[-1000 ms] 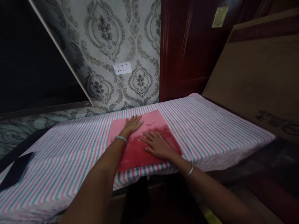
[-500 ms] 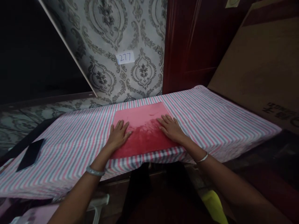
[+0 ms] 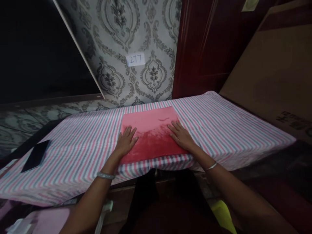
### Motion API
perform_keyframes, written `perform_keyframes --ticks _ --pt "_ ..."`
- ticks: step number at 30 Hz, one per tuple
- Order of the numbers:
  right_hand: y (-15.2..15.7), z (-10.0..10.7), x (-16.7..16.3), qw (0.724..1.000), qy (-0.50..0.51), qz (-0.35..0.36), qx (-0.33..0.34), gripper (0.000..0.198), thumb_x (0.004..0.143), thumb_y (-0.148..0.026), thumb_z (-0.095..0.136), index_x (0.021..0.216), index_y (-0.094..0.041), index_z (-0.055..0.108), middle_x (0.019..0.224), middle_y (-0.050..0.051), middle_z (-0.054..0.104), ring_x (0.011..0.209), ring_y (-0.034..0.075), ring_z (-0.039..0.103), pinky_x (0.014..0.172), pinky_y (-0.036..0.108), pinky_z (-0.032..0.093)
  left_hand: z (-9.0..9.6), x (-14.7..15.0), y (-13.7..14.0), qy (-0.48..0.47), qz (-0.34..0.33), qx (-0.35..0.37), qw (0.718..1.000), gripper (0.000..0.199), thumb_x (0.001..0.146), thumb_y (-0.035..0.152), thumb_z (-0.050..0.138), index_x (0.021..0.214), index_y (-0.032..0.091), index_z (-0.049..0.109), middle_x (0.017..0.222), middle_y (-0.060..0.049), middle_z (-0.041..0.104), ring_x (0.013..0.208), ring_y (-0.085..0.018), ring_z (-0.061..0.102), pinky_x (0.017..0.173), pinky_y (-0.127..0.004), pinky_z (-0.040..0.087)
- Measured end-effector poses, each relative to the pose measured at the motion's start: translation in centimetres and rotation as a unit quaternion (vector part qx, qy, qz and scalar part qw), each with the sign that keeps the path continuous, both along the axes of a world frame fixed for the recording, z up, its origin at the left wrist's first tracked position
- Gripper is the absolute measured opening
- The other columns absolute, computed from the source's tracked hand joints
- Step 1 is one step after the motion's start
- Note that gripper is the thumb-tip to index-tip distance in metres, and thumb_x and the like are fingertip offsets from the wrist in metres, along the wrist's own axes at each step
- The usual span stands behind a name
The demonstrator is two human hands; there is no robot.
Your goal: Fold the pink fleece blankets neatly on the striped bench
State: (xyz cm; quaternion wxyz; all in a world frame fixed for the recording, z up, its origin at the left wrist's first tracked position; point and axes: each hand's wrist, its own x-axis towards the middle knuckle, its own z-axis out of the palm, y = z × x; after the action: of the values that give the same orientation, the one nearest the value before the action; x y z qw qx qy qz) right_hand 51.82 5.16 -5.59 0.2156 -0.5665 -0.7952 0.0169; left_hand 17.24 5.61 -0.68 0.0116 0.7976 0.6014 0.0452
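Note:
A flat, rectangular red cloth (image 3: 153, 146) with a soft-looking pile lies on a striped tablecloth (image 3: 87, 146). Its far part looks lighter pink and its near part darker red, with an uneven line between the two shades. My left hand (image 3: 125, 141) rests flat on the cloth's left side, fingers spread and pointing away from me. On the right side my right hand (image 3: 181, 136) lies flat too, its fingers apart and angled toward the middle. Neither hand grips anything. A small crease shows in the pink part near the right fingertips.
A dark phone (image 3: 36, 156) lies on the table's left end. A large black screen (image 3: 46, 52) stands at the back left. A cardboard box (image 3: 275, 71) leans at the right, beside a dark red door (image 3: 207, 42). A paper marked 277 (image 3: 136, 59) is on the wallpaper.
The view has shifted slightly, so everything sits a little further right. Both hands stay flat on the cloth's sides; the pink area by the right hand has changed a little in shading.

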Motion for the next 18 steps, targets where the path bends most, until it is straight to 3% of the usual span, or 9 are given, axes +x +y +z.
perform_keyframes --ticks 3,6,9,12,15,18 --pt "-0.6 1.4 -0.6 0.999 -0.019 -0.030 -0.019 0.054 0.107 -0.048 0.032 0.155 -0.028 0.046 0.166 0.008 0.033 0.154 0.034 0.024 0.116 0.063 0.031 1.4 0.7 -0.4 0.008 0.015 -0.005 1.000 0.058 0.105 0.044 0.031 0.158 0.022 0.036 0.167 -0.014 0.028 0.156 -0.029 0.023 0.121 -0.063 0.025" --pt "-2.0 3.2 -2.1 0.999 -0.036 -0.034 -0.002 0.052 0.108 -0.044 0.032 0.155 -0.029 0.046 0.164 0.009 0.035 0.154 0.034 0.022 0.118 0.067 0.024 2.3 2.4 -1.8 0.002 0.002 0.043 0.999 0.058 0.104 0.046 0.033 0.156 0.020 0.040 0.164 -0.016 0.036 0.154 -0.033 0.028 0.121 -0.067 0.022" --pt "-3.8 4.4 -4.3 0.998 -0.047 0.046 0.019 0.049 0.108 -0.038 0.034 0.155 -0.029 0.046 0.165 0.007 0.035 0.155 0.030 0.021 0.121 0.063 0.020 2.0 4.5 -4.4 -0.021 -0.107 0.101 0.989 0.057 0.102 0.043 0.040 0.154 0.019 0.044 0.160 -0.015 0.043 0.152 -0.031 0.033 0.123 -0.061 0.024" --pt "-5.4 4.6 -6.5 0.985 -0.064 0.158 0.016 0.050 0.107 -0.035 0.039 0.156 -0.028 0.044 0.165 0.007 0.034 0.155 0.025 0.022 0.124 0.056 0.020 0.2 5.5 -7.1 -0.044 -0.181 0.168 0.968 0.053 0.101 0.037 0.043 0.150 0.018 0.049 0.156 -0.013 0.049 0.150 -0.027 0.038 0.125 -0.052 0.026" --pt "-6.1 4.3 -8.2 0.965 -0.095 0.245 0.009 0.053 0.107 -0.038 0.042 0.158 -0.028 0.040 0.166 0.007 0.032 0.156 0.023 0.018 0.125 0.054 0.018 -2.3 4.9 -8.7 -0.046 -0.130 0.225 0.964 0.057 0.100 0.036 0.042 0.152 0.013 0.045 0.157 -0.017 0.047 0.151 -0.030 0.036 0.126 -0.057 0.021" --pt "-5.9 3.8 -9.4 0.955 -0.119 0.273 0.008 0.058 0.107 -0.044 0.041 0.162 -0.026 0.030 0.168 0.006 0.026 0.157 0.022 0.014 0.126 0.053 0.014 -4.4 3.8 -9.2 -0.030 -0.034 0.233 0.971 0.065 0.099 0.042 0.045 0.154 0.009 0.040 0.161 -0.023 0.038 0.152 -0.037 0.032 0.124 -0.066 0.015"
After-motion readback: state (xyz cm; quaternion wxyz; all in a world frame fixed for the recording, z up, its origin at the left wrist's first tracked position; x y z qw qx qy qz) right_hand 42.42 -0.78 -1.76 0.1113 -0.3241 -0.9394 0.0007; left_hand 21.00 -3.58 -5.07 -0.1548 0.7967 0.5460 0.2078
